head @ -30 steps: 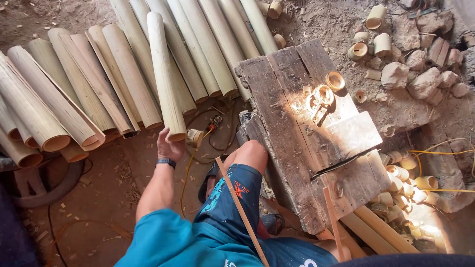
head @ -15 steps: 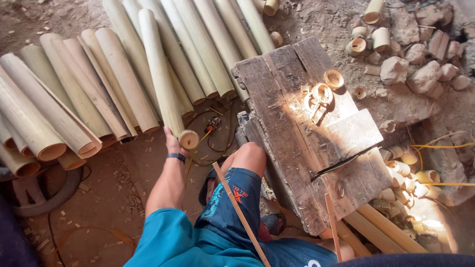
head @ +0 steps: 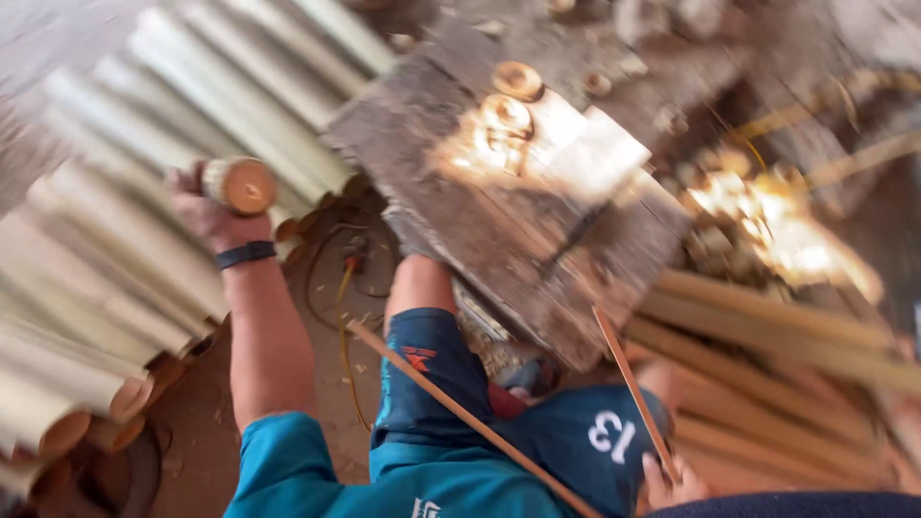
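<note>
Warm daylight falls in patches, glaring on the wooden board (head: pixel 518 221) and burning out a spot at right, while heavy motion blur smears the whole view, worst toward the edges.

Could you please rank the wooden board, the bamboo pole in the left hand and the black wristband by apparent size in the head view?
1. Wooden board, largest.
2. Bamboo pole in the left hand; only its cut end shows clearly through the blur.
3. Black wristband, smallest.

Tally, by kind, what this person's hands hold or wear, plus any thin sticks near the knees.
Bamboo pole, gripped by the left hand: 1
Thin sticks, one slanting low, one reaching the right hand: 2
Black wristband: 1
Total: 4
</note>
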